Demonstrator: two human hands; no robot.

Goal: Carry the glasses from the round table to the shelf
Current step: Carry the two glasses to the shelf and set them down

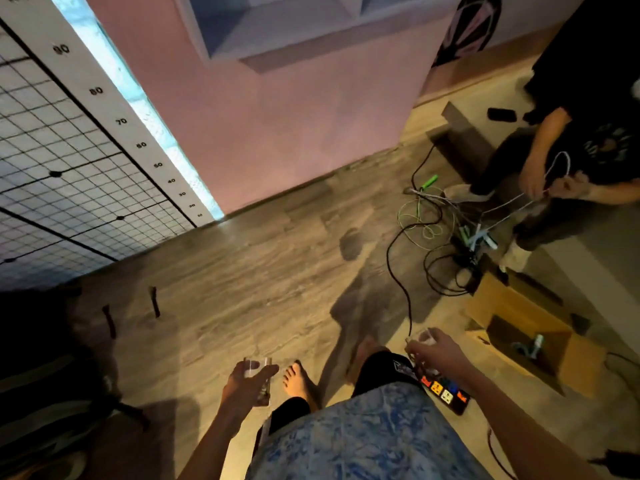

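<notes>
My left hand (pixel 247 381) is wrapped around a clear drinking glass (pixel 259 367), held upright above the wooden floor near my bare foot. My right hand (pixel 438 351) grips a second clear glass (pixel 425 338) from above, over my right knee. A white shelf unit (pixel 277 26) with open compartments stands against the pink wall at the top of the view, well ahead of both hands. The round table is out of view.
A person (pixel 585 147) crouches at the right handling cables. Tangled cables (pixel 436 233) spread over the floor there. An open cardboard box (pixel 526 327) and a power strip (pixel 445 393) lie near my right side. A grid panel (pixel 52 161) leans at left.
</notes>
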